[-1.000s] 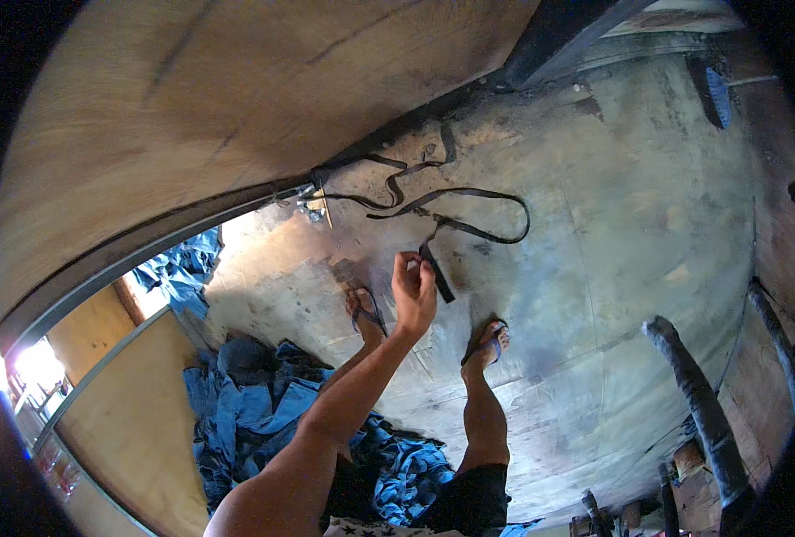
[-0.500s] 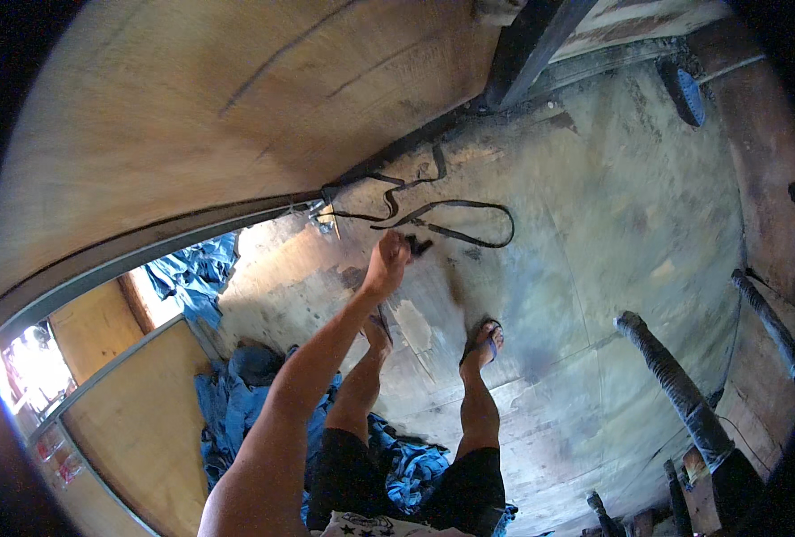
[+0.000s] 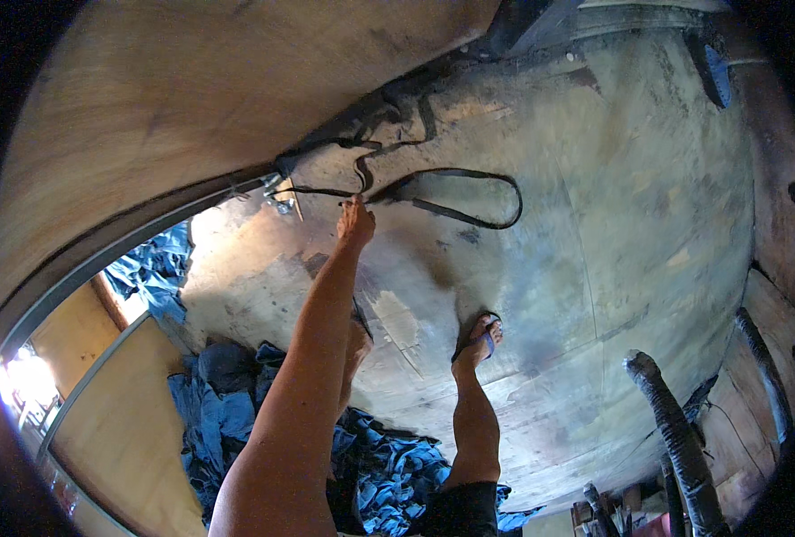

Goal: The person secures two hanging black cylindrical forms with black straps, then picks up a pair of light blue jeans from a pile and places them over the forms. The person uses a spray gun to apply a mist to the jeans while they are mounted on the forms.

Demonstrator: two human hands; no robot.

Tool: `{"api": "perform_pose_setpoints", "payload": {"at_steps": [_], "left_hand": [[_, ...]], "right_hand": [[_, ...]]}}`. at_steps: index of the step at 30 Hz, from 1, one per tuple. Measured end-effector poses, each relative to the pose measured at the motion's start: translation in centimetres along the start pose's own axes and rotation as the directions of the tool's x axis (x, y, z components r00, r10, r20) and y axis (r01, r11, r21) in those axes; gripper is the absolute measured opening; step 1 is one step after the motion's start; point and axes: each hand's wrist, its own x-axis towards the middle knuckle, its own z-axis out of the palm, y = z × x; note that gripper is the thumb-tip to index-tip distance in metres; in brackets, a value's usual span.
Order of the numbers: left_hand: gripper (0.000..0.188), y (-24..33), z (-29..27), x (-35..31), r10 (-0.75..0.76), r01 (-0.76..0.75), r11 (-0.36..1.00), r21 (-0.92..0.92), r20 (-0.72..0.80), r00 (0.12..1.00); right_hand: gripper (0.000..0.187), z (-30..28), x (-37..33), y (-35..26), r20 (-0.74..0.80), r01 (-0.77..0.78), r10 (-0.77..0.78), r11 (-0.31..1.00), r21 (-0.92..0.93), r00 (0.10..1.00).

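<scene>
My left hand (image 3: 355,221) reaches forward over the floor, its fingers closed at a long black strap (image 3: 469,173). To the right of the hand, the strap lies in a flat open loop on the floor. Another stretch of it runs left to a small cluster of shiny metal pieces (image 3: 276,190) by the wooden panel's lower edge. More black strap (image 3: 429,116) bends in a zigzag farther up. Just how the fingers meet the strap is hard to make out. My right hand is not in view.
A large wooden panel (image 3: 218,98) rises along the upper left. Blue cloth (image 3: 227,394) is heaped beside my legs, and more blue cloth (image 3: 156,268) lies at the left opening. Wrapped posts (image 3: 675,421) stand at the lower right. A blue slipper (image 3: 718,76) sits at the far right.
My left hand has moved leftward and forward to the strap; the dark item seen at its fingers before no longer shows there. My view has shifted slightly.
</scene>
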Motion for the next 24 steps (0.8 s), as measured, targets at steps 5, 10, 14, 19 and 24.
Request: {"api": "perform_pose_setpoints", "payload": {"at_steps": [5,10,14,19,24], "left_hand": [[0.046,-2.9,5.1,2.7,0.223,-0.152,0.945,0.29,-0.227,0.948],[0.032,-3.7,6.2,0.6,0.427,-0.296,0.857,0.421,-0.262,0.865],[0.022,-2.7,4.4,0.6,0.38,-0.297,0.922,0.249,-0.433,0.817],[0.015,-1.6,1.3,3.9,0.267,-0.19,0.914,0.359,-0.177,0.947],[0.023,1.5,-3.0,0.4,0.14,-0.252,0.944,-0.212,-0.436,0.889]], "right_hand": [[0.055,1.4,0.6,1.3,0.136,-0.031,0.043,0.995,-0.091,0.99],[0.059,1.1,-0.7,0.9,0.064,-0.077,0.065,0.978,0.193,0.996],[0.061,0.3,-1.3,0.3,0.075,-0.075,0.057,0.961,0.267,0.996],[0.056,-0.4,-0.5,-0.8,0.146,-0.068,0.054,0.994,0.089,0.988],[0.049,-6.2,-0.6,-1.4,0.402,0.039,0.009,0.993,-0.113,0.915]]}}
